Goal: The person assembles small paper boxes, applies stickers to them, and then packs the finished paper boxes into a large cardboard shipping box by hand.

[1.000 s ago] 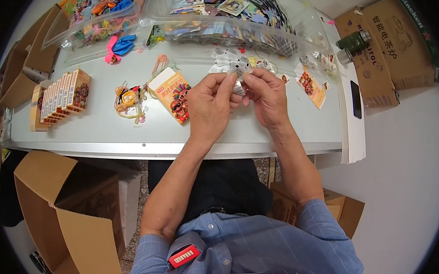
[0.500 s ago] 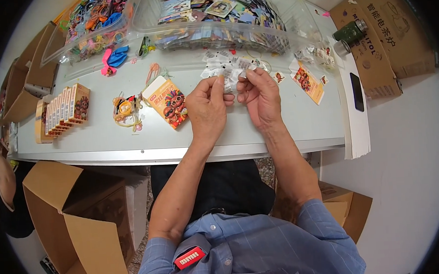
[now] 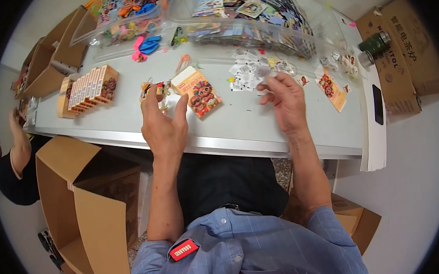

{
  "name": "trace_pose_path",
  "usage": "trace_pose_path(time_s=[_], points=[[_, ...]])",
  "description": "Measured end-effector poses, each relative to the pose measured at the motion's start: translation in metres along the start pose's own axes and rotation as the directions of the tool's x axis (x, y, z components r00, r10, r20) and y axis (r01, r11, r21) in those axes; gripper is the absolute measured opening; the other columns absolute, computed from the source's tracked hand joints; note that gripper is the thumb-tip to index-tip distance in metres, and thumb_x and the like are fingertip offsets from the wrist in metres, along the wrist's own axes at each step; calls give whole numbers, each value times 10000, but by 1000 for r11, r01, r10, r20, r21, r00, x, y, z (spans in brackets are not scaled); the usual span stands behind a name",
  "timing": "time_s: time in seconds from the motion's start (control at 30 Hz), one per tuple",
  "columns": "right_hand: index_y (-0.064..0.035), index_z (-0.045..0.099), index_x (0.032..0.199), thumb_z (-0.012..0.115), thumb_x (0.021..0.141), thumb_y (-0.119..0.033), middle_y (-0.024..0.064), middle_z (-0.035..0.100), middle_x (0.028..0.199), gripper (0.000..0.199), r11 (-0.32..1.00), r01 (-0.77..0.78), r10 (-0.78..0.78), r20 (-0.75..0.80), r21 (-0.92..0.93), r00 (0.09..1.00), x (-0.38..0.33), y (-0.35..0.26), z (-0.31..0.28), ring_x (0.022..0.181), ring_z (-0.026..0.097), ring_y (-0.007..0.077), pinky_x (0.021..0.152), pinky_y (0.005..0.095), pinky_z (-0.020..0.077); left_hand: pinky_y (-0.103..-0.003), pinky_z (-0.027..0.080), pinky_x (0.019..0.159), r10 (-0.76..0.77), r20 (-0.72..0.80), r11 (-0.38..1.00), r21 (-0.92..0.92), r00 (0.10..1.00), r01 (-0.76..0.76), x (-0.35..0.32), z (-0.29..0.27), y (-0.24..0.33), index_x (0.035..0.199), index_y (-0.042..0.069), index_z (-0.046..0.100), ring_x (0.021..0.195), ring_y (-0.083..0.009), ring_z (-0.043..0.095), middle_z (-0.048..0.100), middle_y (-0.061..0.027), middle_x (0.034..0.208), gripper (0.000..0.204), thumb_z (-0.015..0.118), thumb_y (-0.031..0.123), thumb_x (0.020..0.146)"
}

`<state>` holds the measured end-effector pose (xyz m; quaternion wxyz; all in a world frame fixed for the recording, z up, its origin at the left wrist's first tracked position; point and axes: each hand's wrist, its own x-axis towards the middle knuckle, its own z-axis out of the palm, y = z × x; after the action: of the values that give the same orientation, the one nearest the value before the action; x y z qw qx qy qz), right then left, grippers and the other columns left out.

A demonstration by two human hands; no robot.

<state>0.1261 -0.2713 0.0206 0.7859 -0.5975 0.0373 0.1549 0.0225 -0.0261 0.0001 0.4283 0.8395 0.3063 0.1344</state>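
Observation:
My left hand (image 3: 165,125) is open, its thumb and fingers apart, over a small bunch of colourful trinkets (image 3: 167,96) that it partly covers. Just right of its thumb lies a yellow-orange small carton (image 3: 205,95) printed with cartoon figures, its white flap raised. My right hand (image 3: 288,101) is beside a loose pile of small white-and-clear printed sachets (image 3: 248,72). Its fingers are bent but apart, with nothing plainly held; a blurred translucent piece lies by the fingertips.
A row of upright small cartons (image 3: 93,86) stands left. Behind are clear bins of trinkets (image 3: 124,25) and cards (image 3: 253,31). A flattened carton (image 3: 332,89), phone (image 3: 378,104) and green bottle (image 3: 373,42) are right. An open cardboard box (image 3: 103,232) stands below; another person's arm (image 3: 20,147) shows left.
My hands have parted from over the sachets. The left moved left to the trinkets and opened; the right loosened its pinch beside the sachets. The whole view shifted, moving the table rightward in it.

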Motion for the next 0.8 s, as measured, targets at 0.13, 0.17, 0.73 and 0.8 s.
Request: trace_pose_path(time_s=[0.13, 0.17, 0.73, 0.8], points=[[-20, 703, 1099, 656, 975, -119, 53, 721, 995, 166, 963, -109, 120, 32, -245, 992, -4, 21, 34, 876, 693, 136, 667, 260, 557, -418, 537, 754, -180, 236, 984, 36, 955, 176, 14, 15, 1, 1442, 22, 503, 845, -294, 688, 677, -159, 1035, 786, 813, 413, 835], [-17, 709, 1089, 659, 974, -121, 45, 721, 982, 163, 950, -132, 155, 61, -282, 986, -6, 32, 33, 851, 673, 117, 699, 255, 546, -419, 537, 756, -215, 349, 977, 80, 912, 200, 15, 18, 3, 1445, 10, 495, 856, -293, 688, 680, -164, 1003, 818, 819, 433, 824], [0, 693, 1063, 663, 973, -80, 95, 684, 1145, 123, 927, 116, -24, 253, -356, 967, -21, 5, 22, 920, 641, 117, 781, 280, 532, -266, 497, 565, 309, 192, 902, -369, 931, -223, -15, 24, -20, 1452, 108, 515, 760, -131, 593, 670, -70, 1104, 810, 852, -13, 726], [-12, 694, 1059, 682, 944, -58, 110, 647, 1242, 124, 870, 225, -75, 332, -440, 940, -6, -19, 32, 1033, 629, 170, 867, 319, 517, -274, 505, 572, 394, 184, 877, -369, 900, -308, -16, 23, -25, 1445, 124, 518, 757, -144, 598, 671, -74, 1078, 808, 847, -24, 721]])
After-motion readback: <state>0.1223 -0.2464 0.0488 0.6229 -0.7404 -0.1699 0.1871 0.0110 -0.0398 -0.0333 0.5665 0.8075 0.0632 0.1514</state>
